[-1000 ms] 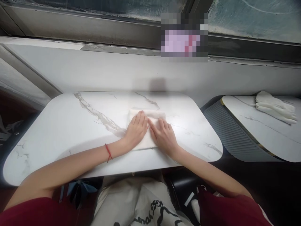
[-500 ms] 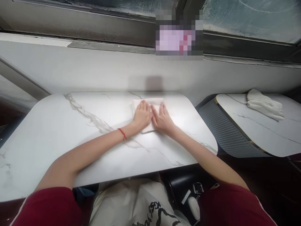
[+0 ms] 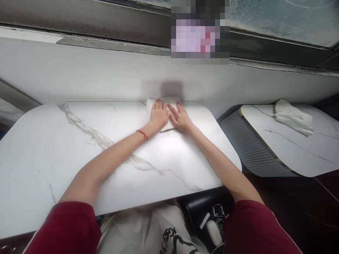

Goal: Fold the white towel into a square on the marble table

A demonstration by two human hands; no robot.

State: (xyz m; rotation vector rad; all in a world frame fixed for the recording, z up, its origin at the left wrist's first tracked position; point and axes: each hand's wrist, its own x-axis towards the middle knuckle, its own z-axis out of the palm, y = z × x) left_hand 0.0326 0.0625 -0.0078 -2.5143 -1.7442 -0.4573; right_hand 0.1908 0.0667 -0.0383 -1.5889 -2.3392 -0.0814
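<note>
A folded white cloth lies on the white, marble-patterned table, its far edge at the table's back edge by the wall. My left hand rests palm down on the cloth's left part, fingers stretched forward; a red string bracelet circles that wrist. Beside it, my right hand presses flat on the right part, with its fingers spread. The two hands nearly meet in the middle of the cloth. Neither hand has its fingers wrapped around it.
To the right stands a second marble-patterned table with a ribbed side, carrying a crumpled white cloth. A pale wall rises behind the tables. Small items, including a white rounded case, lie on a black surface below the front edge.
Both hands have slid the folded cloth away from me, up to the table's back edge. My arms reach further forward, and the view has shifted slightly.
</note>
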